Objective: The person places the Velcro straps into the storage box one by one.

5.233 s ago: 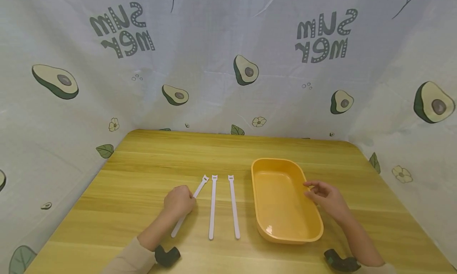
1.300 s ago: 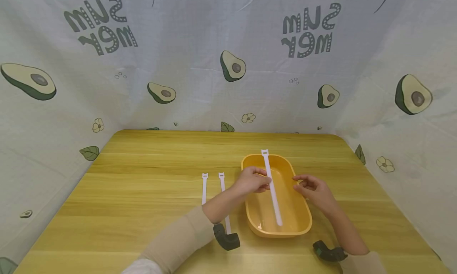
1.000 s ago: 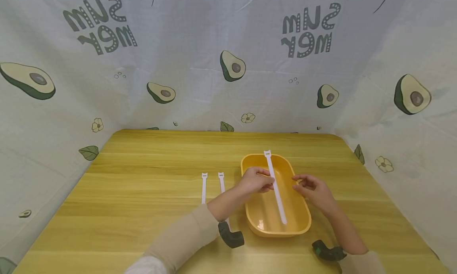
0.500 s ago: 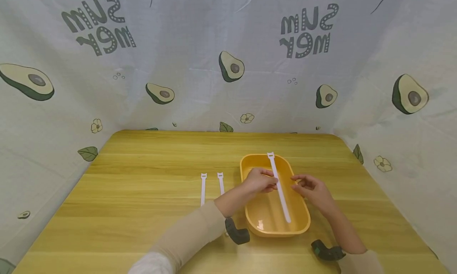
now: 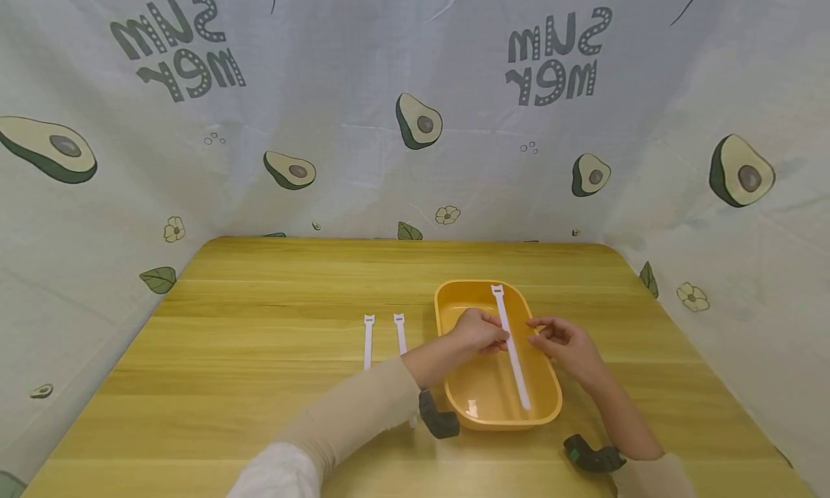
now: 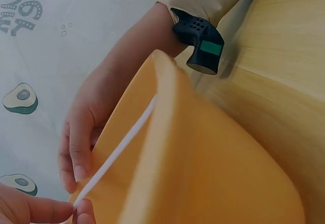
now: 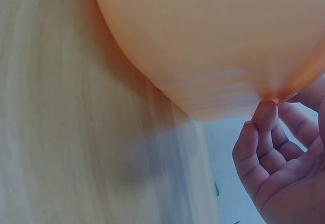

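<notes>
My left hand [image 5: 478, 332] pinches a white hook-and-loop cable tie [image 5: 516, 368] by its middle, inside the yellow plastic basin [image 5: 463, 390]. The tie lies lengthwise along the basin's right side, its slotted head toward the far wall. In the left wrist view, thumb and fingertip grip the cable tie [image 6: 119, 150], which slants along the basin's inner wall. My right hand [image 5: 569, 345] pinches the basin's right rim between thumb and fingers. From the right wrist, the right hand [image 7: 284, 163] shows at the rim, with part of the grip hidden behind the basin wall [image 7: 203, 46].
Two more white cable ties lie left of the basin, the left tie [image 5: 368, 343] and the right tie [image 5: 400, 332], both partly hidden under my left forearm. Each wrist wears a dark camera mount. A patterned cloth [image 5: 363, 159] surrounds the wooden table [image 5: 259, 282].
Earlier the left hand was at a tie on the table; it has since brought that tie over the basin. Lately the tie has moved right and lower. The right hand stays at the rim.
</notes>
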The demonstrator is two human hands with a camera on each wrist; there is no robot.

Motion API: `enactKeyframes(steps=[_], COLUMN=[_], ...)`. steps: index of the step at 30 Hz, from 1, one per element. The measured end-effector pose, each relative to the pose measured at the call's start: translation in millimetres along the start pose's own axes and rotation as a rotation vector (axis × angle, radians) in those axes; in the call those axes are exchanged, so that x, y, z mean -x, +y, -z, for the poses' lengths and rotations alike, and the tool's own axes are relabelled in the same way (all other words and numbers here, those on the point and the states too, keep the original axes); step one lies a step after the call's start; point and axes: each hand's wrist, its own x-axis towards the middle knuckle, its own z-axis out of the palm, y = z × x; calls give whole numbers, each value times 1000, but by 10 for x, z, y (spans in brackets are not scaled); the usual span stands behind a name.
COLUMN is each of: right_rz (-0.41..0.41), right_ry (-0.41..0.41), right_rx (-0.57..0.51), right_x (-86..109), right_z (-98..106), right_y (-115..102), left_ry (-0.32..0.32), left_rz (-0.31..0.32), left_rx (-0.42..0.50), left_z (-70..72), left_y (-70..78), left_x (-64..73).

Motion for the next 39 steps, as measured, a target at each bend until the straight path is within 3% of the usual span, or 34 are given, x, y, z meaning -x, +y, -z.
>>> enactKeyframes(steps=[13, 25, 34, 39], right_rz=[-10, 33, 13, 9], right_ry=[6, -4, -4, -13], right_rx=[15, -16, -16, -16], right_x=[5, -2, -4, 1], right_z=[3, 8, 3, 6], right_y=[-28, 2, 25, 18], left_ry=[37, 72, 117, 99], left_rz=[65, 80, 65, 67], left_rx=[-73, -124, -189, -209], left_z=[-118, -156, -197, -178], left_y=[-44, -154, -207, -181], left_x=[-92, -93, -149, -116])
